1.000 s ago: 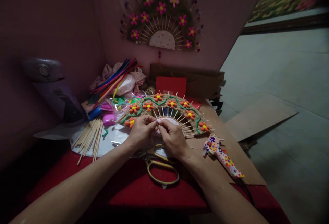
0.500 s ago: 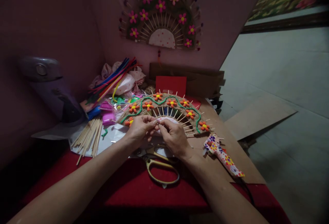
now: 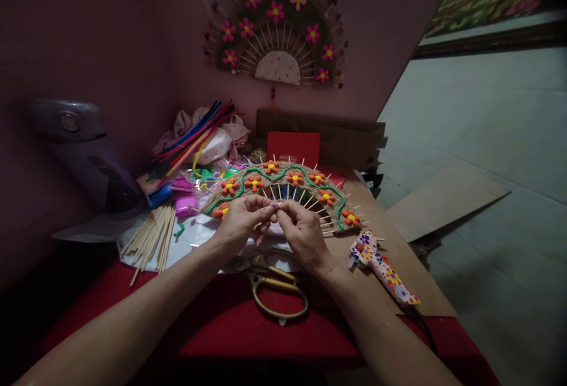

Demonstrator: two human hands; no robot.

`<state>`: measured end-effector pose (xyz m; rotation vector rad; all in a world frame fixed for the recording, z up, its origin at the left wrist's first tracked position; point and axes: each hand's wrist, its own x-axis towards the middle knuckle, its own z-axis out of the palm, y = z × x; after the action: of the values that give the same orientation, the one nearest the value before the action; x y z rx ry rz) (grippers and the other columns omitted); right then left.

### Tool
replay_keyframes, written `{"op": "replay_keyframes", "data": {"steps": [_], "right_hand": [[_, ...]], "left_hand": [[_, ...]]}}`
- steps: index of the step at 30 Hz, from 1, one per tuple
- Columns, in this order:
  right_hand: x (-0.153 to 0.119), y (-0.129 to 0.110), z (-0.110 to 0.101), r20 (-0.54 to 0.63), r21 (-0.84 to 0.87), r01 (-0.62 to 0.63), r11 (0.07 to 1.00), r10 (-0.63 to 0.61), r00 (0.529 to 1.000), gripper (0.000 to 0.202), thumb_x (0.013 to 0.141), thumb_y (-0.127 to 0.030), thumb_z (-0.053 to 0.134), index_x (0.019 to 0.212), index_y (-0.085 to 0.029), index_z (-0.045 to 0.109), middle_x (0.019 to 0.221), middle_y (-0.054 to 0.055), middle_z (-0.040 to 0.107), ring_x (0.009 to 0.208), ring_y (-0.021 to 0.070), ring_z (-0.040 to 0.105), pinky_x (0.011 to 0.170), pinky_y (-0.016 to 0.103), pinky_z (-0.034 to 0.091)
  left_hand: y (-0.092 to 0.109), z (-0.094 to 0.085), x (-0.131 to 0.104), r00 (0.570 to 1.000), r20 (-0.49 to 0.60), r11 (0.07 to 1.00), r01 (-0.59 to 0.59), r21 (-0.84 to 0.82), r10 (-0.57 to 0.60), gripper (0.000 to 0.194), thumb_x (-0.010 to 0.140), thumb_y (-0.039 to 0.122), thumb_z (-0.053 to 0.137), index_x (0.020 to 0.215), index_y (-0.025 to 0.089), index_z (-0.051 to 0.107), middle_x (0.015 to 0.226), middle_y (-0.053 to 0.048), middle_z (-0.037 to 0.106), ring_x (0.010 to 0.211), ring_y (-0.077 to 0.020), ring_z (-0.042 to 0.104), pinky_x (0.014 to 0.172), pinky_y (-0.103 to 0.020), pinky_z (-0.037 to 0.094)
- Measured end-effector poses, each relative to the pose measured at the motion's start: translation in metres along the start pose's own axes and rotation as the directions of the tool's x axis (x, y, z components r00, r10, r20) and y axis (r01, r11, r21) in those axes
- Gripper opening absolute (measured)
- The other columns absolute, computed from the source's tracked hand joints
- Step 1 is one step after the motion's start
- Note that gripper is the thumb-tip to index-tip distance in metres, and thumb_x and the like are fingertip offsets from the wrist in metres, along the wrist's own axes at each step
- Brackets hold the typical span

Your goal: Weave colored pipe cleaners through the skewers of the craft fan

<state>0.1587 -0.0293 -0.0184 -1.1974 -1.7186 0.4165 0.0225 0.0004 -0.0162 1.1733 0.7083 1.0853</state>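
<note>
My left hand (image 3: 243,219) and my right hand (image 3: 303,233) meet fingertip to fingertip in front of the twine-wrapped fan (image 3: 283,172). Between their pinched fingers is a small pinkish lump (image 3: 275,204), too tiny to make out well. Orange clay flowers with yellow centres and a wavy green strip decorate the fan, whose thin sticks poke past its outer edge. My hands hide part of its lower middle. Just below them lie gold-handled scissors (image 3: 280,297), the blades partly covered.
Wooden sticks (image 3: 153,235) lie at left beside a pink clay packet (image 3: 186,206). A tall tumbler (image 3: 95,158) stands further left. At right, a flower-patterned glue gun (image 3: 383,268) rests on cardboard (image 3: 416,291). A finished fan (image 3: 277,67) hangs on the wall.
My fingertips have risen slightly and remain pinched together. The pinkish lump now shows more clearly between them. The fan, scissors and glue gun stay in place.
</note>
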Motion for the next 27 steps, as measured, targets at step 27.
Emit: {"op": "replay_keyframes", "data": {"steps": [27], "right_hand": [[-0.0031,0.0007,-0.0082,0.216,-0.535,0.348,0.770,-0.273,0.937,0.019,0.085,-0.018,0.042,0.074,-0.018,0.058,0.071,0.005,0.060,0.066,0.0167,0.052,0.060,0.027,0.031]], "left_hand": [[0.0091,-0.0029,0.0019,0.991,-0.076,0.953,0.124,0.276,-0.106,0.025,0.061,0.030,0.072,0.065,0.015,0.052,0.045,0.006,0.048,0.032,-0.0031,0.036,0.031,-0.014,0.022]]}}
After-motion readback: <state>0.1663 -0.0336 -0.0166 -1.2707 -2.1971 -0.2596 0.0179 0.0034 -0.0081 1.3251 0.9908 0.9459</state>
